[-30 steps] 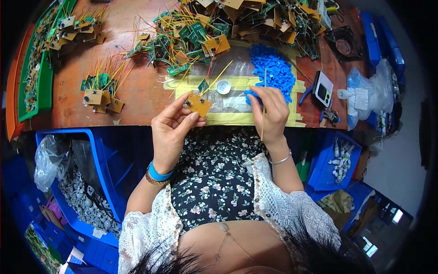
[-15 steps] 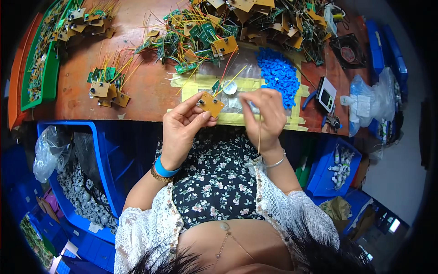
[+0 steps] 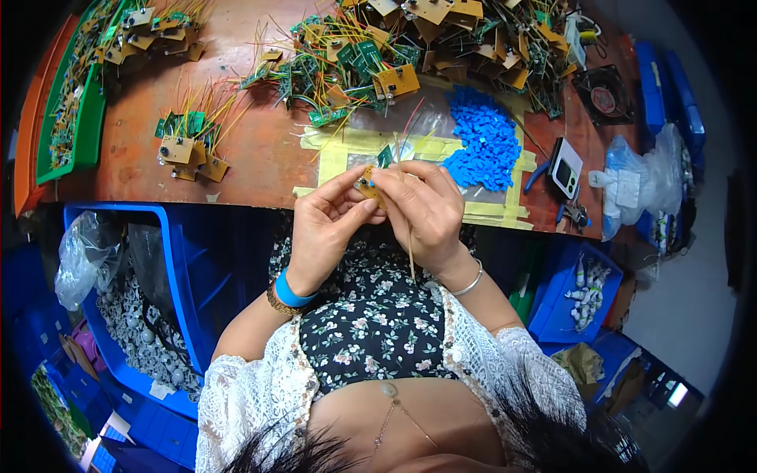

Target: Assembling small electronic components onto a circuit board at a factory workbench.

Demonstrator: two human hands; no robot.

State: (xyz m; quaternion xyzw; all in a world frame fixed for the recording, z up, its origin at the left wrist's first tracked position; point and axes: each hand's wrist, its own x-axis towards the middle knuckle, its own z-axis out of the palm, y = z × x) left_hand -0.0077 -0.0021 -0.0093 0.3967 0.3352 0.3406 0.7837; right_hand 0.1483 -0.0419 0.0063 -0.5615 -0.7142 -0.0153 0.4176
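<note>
My left hand (image 3: pixel 330 221) pinches a small tan circuit board (image 3: pixel 367 188) by its edge, just over the table's front edge. A little green board (image 3: pixel 385 156) and thin wires stand out behind it. My right hand (image 3: pixel 428 211) is closed, its fingertips meeting the tan board's face. A thin wooden stick (image 3: pixel 411 256) runs through that hand and points down toward my lap. At the right fingertips a tiny blue piece (image 3: pixel 372 183) shows against the board; my fingers partly hide it. Behind my hands, a round white lid or tub (image 3: pixel 404 150) is mostly covered.
A heap of small blue pieces (image 3: pixel 485 142) lies on the yellow-taped sheet (image 3: pixel 331 167). Wired circuit boards (image 3: pixel 347 63) pile up at the back; a smaller cluster (image 3: pixel 189 150) sits left. Pliers (image 3: pixel 578 214), a white boxy device (image 3: pixel 564 169) and a black fan (image 3: pixel 603 91) are right.
My right hand has moved left from beside the blue heap to the tan board. The board has turned more edge-on, and the stick has come along in my right hand.
</note>
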